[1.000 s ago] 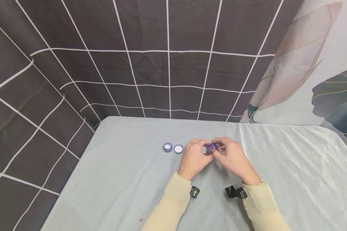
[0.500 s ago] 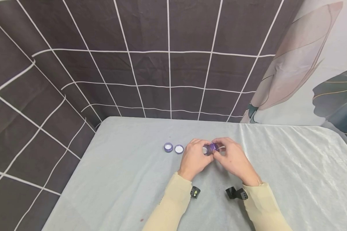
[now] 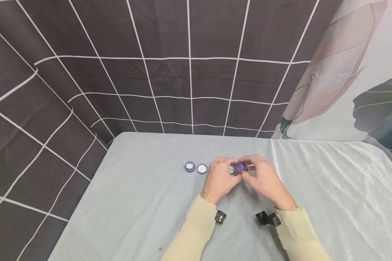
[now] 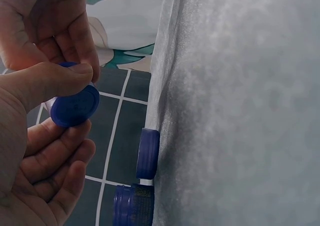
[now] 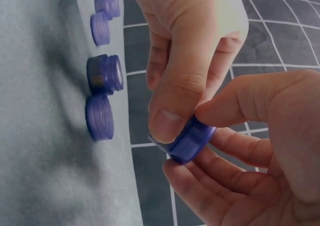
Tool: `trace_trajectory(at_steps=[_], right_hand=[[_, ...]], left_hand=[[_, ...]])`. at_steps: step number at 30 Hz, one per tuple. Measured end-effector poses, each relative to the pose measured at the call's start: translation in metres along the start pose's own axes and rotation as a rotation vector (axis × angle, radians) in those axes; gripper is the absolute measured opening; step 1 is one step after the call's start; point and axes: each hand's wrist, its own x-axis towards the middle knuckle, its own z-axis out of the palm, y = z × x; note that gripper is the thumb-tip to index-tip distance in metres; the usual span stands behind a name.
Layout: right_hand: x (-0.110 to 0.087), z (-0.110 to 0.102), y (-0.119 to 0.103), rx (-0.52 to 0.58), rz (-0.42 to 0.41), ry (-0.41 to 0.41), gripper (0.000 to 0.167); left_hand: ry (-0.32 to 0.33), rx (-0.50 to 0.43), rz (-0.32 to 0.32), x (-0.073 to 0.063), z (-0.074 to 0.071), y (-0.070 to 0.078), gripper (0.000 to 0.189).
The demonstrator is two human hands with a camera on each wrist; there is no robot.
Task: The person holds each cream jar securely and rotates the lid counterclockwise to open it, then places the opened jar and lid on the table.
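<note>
In the head view my left hand and right hand meet over the table. Both pinch one small purple jar between thumbs and fingertips. In the right wrist view this held jar is tilted, clear of the cloth. Its flat round end faces the left wrist camera; whether that is lid or base I cannot tell. Beyond the hands an uncapped purple jar stands beside a loose purple lid. Left of my left hand are another open jar and lid.
A pale grey-blue cloth covers the table. Behind and to the left hangs a dark curtain with white grid lines; a leaf-patterned curtain hangs at the right. Black wrist cameras are strapped at the sleeves.
</note>
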Motion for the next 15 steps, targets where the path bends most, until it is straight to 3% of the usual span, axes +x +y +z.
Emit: trace_trajectory(at_steps=[15], right_hand=[[-0.0005,-0.0007,-0.0006,0.011,-0.043,0.000,0.037]], left_hand=[[-0.001,0.006,0.003,-0.0007,-0.0007,-0.0004,0.038]])
